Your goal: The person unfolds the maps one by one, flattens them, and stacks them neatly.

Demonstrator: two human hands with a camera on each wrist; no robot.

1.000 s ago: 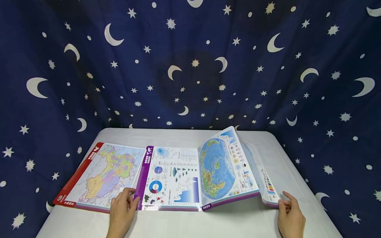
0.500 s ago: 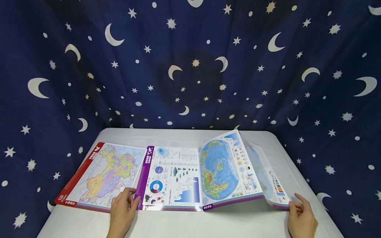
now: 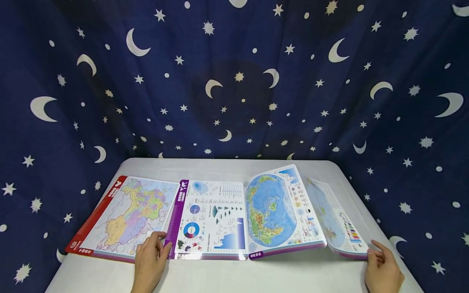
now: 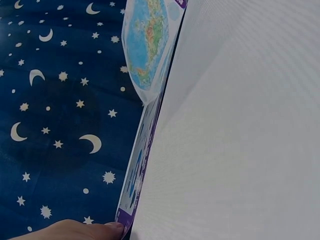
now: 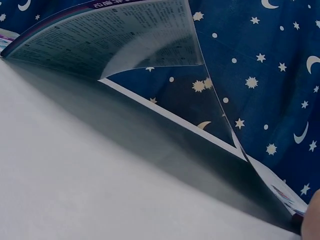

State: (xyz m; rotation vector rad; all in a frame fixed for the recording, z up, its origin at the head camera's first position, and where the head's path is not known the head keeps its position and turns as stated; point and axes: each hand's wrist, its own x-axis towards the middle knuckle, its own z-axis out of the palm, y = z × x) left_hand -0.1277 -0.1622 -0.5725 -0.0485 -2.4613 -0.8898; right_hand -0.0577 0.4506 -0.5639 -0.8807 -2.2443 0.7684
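A purple-edged folding world map [image 3: 210, 219] lies partly unfolded across the white table. Its left panel, printed with charts, is flat. The blue world map panel [image 3: 269, 215] tilts up from a fold, and a further panel [image 3: 348, 228] slopes down to the right. With thumb and fingers, my left hand [image 3: 151, 260] pinches the map's lower left corner; its thumb shows on the purple edge in the left wrist view. My right hand [image 3: 384, 266] pinches the lower right corner. The right wrist view shows the raised panel's text-covered underside [image 5: 125, 37].
A red-edged map [image 3: 141, 211] in pastel colours lies at the left, its right side against the purple edge. The white table [image 3: 256, 280] has rounded far corners. A dark blue curtain [image 3: 234, 61] with moons and stars surrounds it.
My right hand has moved to the right, drawing the right panel with it. The raised map panel has lowered and spread wider. My left hand has stayed in place.
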